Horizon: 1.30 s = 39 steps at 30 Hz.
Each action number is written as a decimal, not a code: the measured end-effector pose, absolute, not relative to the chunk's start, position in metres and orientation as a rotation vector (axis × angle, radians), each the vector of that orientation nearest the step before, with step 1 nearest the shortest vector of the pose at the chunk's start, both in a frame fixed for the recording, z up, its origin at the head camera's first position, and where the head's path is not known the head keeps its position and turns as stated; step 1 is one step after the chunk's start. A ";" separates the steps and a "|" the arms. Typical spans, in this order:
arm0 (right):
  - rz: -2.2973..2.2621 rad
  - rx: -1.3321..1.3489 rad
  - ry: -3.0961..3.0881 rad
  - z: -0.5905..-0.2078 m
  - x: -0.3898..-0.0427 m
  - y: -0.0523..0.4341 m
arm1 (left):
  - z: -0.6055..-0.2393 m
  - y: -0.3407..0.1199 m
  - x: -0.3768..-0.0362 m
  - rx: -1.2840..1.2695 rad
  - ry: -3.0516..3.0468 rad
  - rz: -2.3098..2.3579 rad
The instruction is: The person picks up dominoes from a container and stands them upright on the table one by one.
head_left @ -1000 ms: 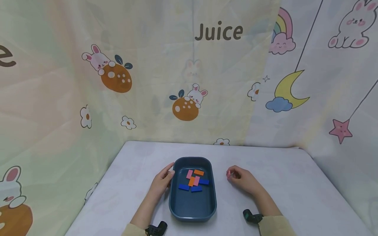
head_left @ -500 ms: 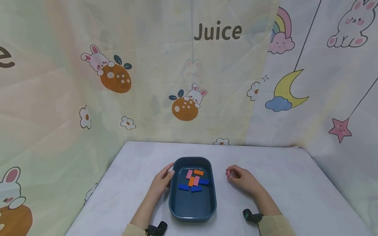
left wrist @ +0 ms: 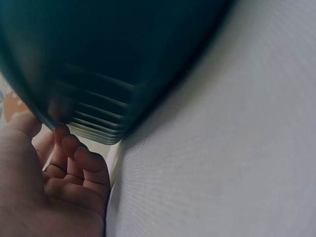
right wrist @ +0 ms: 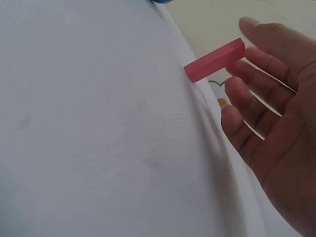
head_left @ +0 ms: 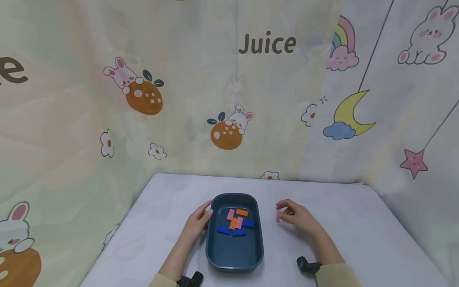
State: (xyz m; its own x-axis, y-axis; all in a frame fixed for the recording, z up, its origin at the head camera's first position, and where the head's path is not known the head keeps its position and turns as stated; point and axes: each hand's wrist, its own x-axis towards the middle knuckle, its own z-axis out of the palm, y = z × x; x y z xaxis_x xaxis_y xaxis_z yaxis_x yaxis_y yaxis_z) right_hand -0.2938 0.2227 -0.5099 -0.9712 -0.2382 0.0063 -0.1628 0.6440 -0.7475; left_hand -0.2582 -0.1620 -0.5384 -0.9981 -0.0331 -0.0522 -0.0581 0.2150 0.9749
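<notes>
A dark blue tray point(head_left: 216, 255) sits mid-table with several pink, orange and blue flat blocks point(head_left: 236, 223) lying in its far half. My left hand point(head_left: 196, 223) holds the tray's left rim, thumb at the edge. In the left wrist view, the fingers point(left wrist: 81, 170) curl against the ribbed outer wall of the tray point(left wrist: 98, 74). A small pink block point(head_left: 278, 215) stands on end on the cloth right of the tray. My right hand point(head_left: 298, 218) is just behind it with loosely straightened fingers point(right wrist: 261, 89). They meet only the top end of the pink block point(right wrist: 215, 60).
The table point(head_left: 358, 239) wears a white cloth and is walled on three sides by cartoon-print curtains point(head_left: 143, 119). Black wrist-camera mounts point(head_left: 306, 265) sit near the front edge. Bare cloth lies to the right of and behind the tray.
The pink block was pinched in my right fingers just above the cloth. It now stands on the cloth and the fingers have loosened. My left hand has stayed on the tray.
</notes>
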 end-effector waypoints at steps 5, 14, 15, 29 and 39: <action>-1.256 -0.438 2.741 -0.493 -0.300 0.218 | -0.538 -0.161 -0.256 -0.076 2.414 1.981; -1.164 -0.669 2.715 -0.443 -0.317 0.176 | -0.536 -0.163 -0.256 -0.105 2.410 1.979; -1.157 -0.692 2.705 -0.439 -0.319 0.171 | -0.535 -0.163 -0.256 -0.103 2.411 1.978; -1.056 -0.808 2.541 -0.429 -0.337 0.106 | -0.537 -0.163 -0.257 -0.075 2.400 1.990; -0.938 -0.946 2.375 -0.438 -0.338 0.064 | -0.537 -0.165 -0.257 -0.042 2.408 1.978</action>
State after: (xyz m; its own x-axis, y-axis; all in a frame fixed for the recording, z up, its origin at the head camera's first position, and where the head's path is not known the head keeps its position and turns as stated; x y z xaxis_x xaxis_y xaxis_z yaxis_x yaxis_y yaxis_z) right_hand -0.3380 0.0644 -0.4382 -0.6827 -0.7199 -0.1252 -0.4399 0.5417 -0.7162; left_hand -0.2571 -0.1645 -0.5366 -0.9993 -0.0051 -0.0362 -0.0365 0.1943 0.9803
